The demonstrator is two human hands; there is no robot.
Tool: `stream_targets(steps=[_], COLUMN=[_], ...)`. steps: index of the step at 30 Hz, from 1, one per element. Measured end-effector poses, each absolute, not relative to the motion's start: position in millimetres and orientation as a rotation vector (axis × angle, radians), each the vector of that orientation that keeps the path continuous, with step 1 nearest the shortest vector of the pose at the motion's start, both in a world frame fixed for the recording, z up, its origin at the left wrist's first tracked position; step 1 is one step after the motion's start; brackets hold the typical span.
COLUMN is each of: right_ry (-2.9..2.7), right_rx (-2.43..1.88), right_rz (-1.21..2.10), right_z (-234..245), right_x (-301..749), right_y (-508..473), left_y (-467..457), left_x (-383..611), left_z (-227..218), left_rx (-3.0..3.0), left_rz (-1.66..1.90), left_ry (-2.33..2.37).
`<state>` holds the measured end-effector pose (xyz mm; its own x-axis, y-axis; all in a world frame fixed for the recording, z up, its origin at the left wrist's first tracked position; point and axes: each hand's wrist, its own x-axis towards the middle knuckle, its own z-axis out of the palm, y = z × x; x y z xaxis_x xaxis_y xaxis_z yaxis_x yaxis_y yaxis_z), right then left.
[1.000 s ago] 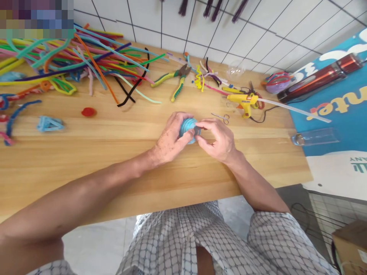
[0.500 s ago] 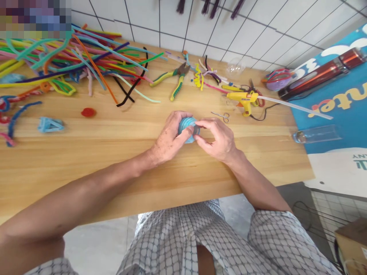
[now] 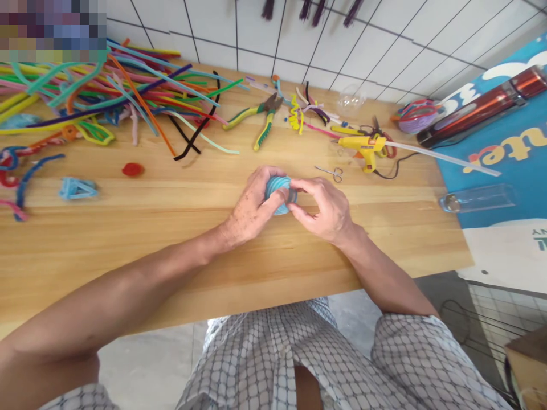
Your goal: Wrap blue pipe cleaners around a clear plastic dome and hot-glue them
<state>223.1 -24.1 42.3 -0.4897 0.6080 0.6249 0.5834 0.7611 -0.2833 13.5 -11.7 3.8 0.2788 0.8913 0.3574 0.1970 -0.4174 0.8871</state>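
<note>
Minimal mvmt since earlier frame: view drifted slightly, hands approx. unmoved. L hand point(image 3: 255, 206) clamped on blue coiled ball point(image 3: 277, 183) over bench point(image 3: 192, 188), presumably steadying it for R hand point(image 3: 328, 208), fingertips at rim; grip there obscured, can't tell. Sm. scissors point(image 3: 330, 172) nr R hand; glue gun point(image 3: 364, 149) beyond.

Worn on person's head; looks forward and steeply down across desk point(image 3: 183, 199); takes in both hands point(image 3: 254, 206) near middle, from above and behind, wide rather than close-up; reaches up to tiled wall point(image 3: 213, 31) along top, down to wearer's own patterned shirt point(image 3: 256, 359) and strip of floor point(image 3: 147, 364) along bottom; catches blue printed panel point(image 3: 530, 177) at right; includes both forearms point(image 3: 158, 270) in lower half; shows near edge of desk slanting up toward right
</note>
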Motion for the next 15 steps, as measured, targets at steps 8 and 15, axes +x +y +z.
stream_targets(steps=[8,15], right_ry=[-2.236,-2.179], right_rx=[-0.932,-0.896], right_rz=[0.035,0.089], right_z=[43.4,41.4], right_x=[223.0,226.0], right_y=[-24.4,-21.8], left_y=[-10.8,-10.6], left_x=[13.8,14.2], left_z=[4.7,7.8], left_rx=[1.788,1.745], left_rz=[1.192,1.17], left_ry=[0.981,0.967])
